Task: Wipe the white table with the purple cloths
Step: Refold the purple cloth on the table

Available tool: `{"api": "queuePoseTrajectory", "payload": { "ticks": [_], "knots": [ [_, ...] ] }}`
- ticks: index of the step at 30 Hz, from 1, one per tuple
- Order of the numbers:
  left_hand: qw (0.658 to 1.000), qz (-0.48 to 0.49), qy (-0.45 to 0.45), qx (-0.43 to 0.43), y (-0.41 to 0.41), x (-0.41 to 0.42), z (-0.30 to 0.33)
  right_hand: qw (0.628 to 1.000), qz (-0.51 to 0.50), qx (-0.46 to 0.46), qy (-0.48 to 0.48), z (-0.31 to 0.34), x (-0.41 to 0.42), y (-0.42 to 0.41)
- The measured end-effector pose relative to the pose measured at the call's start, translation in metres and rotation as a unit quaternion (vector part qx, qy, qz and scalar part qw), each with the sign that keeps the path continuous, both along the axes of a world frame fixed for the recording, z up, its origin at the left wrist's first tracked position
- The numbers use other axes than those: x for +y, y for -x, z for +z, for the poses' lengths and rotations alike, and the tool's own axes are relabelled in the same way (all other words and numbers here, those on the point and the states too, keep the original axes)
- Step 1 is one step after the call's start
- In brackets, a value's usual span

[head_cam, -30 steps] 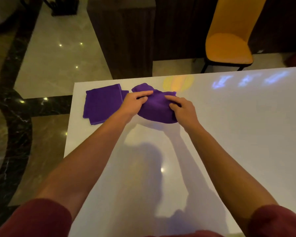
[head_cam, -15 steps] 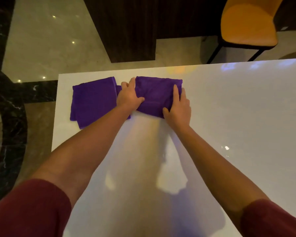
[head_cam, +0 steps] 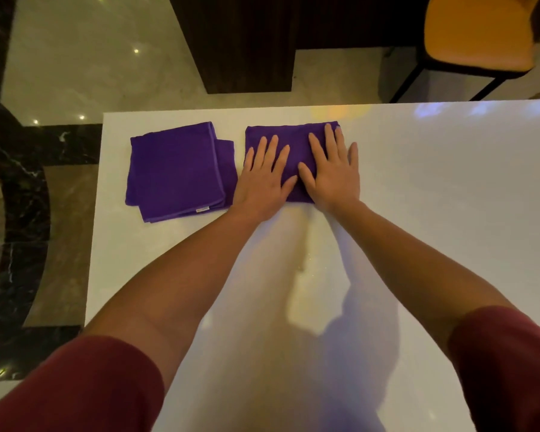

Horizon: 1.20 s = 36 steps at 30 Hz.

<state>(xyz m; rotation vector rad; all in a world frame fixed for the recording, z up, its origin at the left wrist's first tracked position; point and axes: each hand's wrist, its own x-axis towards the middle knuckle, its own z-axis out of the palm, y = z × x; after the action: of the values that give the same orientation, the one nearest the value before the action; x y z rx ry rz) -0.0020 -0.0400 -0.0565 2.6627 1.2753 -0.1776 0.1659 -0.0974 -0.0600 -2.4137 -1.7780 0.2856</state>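
Two folded purple cloths lie near the far left corner of the white table (head_cam: 434,213). The left cloth (head_cam: 175,169) lies alone, folded, with a small label at its near edge. On the right cloth (head_cam: 293,135) both my hands press flat, fingers straight and spread. My left hand (head_cam: 262,176) covers its left half, and my right hand (head_cam: 334,169) covers its right half, reaching past the cloth's right edge onto the table. The near part of this cloth is hidden under my palms.
The table's left edge (head_cam: 94,244) and far edge border a marble floor. A dark wooden pillar (head_cam: 250,45) stands beyond the far edge. An orange chair (head_cam: 477,32) sits at the back right.
The bunched right cloth has been folded flat into a rectangle. Both hands went from pinching and gripping its edges to lying flat on top of it.
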Motion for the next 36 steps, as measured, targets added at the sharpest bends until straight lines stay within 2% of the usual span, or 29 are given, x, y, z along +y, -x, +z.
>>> {"api": "queuePoseTrajectory", "payload": {
  "ticks": [3, 5, 8, 11, 14, 16, 17, 20, 22, 24, 26, 28, 30, 32, 34, 36],
  "knots": [
    [0.999, 0.016, 0.038, -0.007, -0.006, 0.001, 0.011, 1.000, 0.004, -0.011, 0.028, 0.006, 0.003, -0.002],
    [0.996, 0.044, 0.032, -0.064, 0.001, 0.005, 0.025, 0.999, -0.035, 0.006, 0.015, 0.019, 0.007, 0.010],
    [0.970, 0.149, -0.068, -0.181, 0.044, 0.018, 0.044, 0.993, -0.039, 0.068, -0.084, 0.049, 0.022, 0.050],
    [0.931, 0.305, -0.083, -0.182, 0.114, 0.037, 0.050, 0.976, 0.055, 0.152, -0.148, 0.070, 0.043, 0.104],
    [0.858, 0.456, 0.002, -0.236, 0.176, 0.052, 0.047, 0.969, 0.033, 0.234, -0.068, 0.076, 0.067, 0.152],
    [0.800, 0.530, 0.079, -0.270, 0.202, 0.059, 0.045, 0.975, 0.013, 0.220, 0.040, 0.070, 0.080, 0.173],
    [0.787, 0.543, 0.110, -0.271, 0.210, 0.062, 0.044, 0.975, 0.001, 0.206, 0.085, 0.066, 0.084, 0.180],
    [0.788, 0.525, 0.163, -0.278, 0.221, 0.068, 0.046, 0.968, -0.078, 0.211, 0.112, 0.058, 0.094, 0.194],
    [0.772, 0.503, 0.219, -0.322, 0.220, 0.066, 0.048, 0.942, -0.134, 0.283, 0.118, 0.054, 0.095, 0.197],
    [0.776, 0.462, 0.268, -0.335, 0.217, 0.056, 0.051, 0.922, -0.137, 0.340, 0.127, 0.051, 0.090, 0.194],
    [0.801, 0.414, 0.273, -0.334, 0.217, 0.047, 0.051, 0.915, -0.120, 0.369, 0.111, 0.051, 0.081, 0.187],
    [0.798, 0.392, 0.269, -0.370, 0.218, 0.038, 0.058, 0.908, -0.110, 0.398, 0.074, 0.058, 0.070, 0.179],
    [0.773, 0.380, 0.276, -0.426, 0.218, 0.029, 0.072, 0.900, -0.100, 0.422, 0.041, 0.073, 0.057, 0.171],
    [0.725, 0.367, 0.307, -0.496, 0.216, 0.016, 0.098, 0.882, -0.093, 0.463, 0.001, 0.096, 0.038, 0.165],
    [0.679, 0.351, 0.338, -0.548, 0.212, -0.001, 0.128, 0.853, -0.087, 0.514, -0.028, 0.124, 0.014, 0.160],
    [0.658, 0.325, 0.356, -0.579, 0.208, -0.022, 0.155, 0.810, -0.087, 0.578, -0.041, 0.156, -0.014, 0.158]
  ]
}}
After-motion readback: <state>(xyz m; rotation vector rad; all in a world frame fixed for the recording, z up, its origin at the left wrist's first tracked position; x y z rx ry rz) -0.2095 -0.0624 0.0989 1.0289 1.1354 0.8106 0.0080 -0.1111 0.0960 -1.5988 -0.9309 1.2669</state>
